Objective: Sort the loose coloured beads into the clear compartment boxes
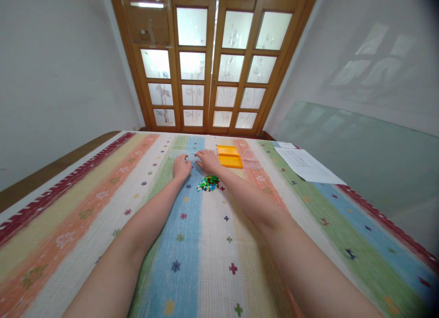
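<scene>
My left hand [182, 166] is over the blue stripe of the cloth, its fingers curled inward; anything inside them is too small to make out. Facing it from the right, my right hand [209, 161] has its fingers stretched toward the left, thumb apart, and no held thing shows. Just beyond both hands lies a clear plastic tray or lid [179, 154], partly covered by them. Nearer to me sits a heap of small green, blue, white, yellow and red pieces [208, 183]. An opened yellow plastic case [230, 161] rests right of my right hand.
A clear plastic piece [252, 159] lies beside the yellow case. White printed sheets [308, 165] are at the table's right side. A striped cloth [219, 263] covers the table. Wooden doors with glass panes [209, 62] stand behind, and a pale green glass panel [360, 158] at right.
</scene>
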### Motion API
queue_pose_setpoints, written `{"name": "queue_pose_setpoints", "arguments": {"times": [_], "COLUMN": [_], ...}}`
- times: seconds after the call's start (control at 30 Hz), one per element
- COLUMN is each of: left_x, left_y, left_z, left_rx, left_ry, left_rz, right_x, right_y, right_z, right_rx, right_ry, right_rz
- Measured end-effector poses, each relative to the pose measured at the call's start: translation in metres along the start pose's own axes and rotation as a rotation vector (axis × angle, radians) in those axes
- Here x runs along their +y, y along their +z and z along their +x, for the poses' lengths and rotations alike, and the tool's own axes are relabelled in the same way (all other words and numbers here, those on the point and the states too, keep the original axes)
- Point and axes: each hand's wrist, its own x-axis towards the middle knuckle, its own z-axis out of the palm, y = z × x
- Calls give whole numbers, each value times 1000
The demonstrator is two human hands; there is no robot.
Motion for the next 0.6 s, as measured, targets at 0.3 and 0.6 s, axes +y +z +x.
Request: {"name": "queue_pose_setpoints", "arguments": {"times": [0.3, 0.6], "left_x": [1, 10], "left_y": [0, -7], "left_z": [-2, -3], "left_rx": [-23, -119], "left_ry": [-44, -110], "left_rz": [17, 108], "right_x": [-7, -10], "right_y": [14, 6], "right_z": [23, 24], "right_rx": [-143, -272], "right_ry": [86, 102], "right_rz": [-133, -232]}}
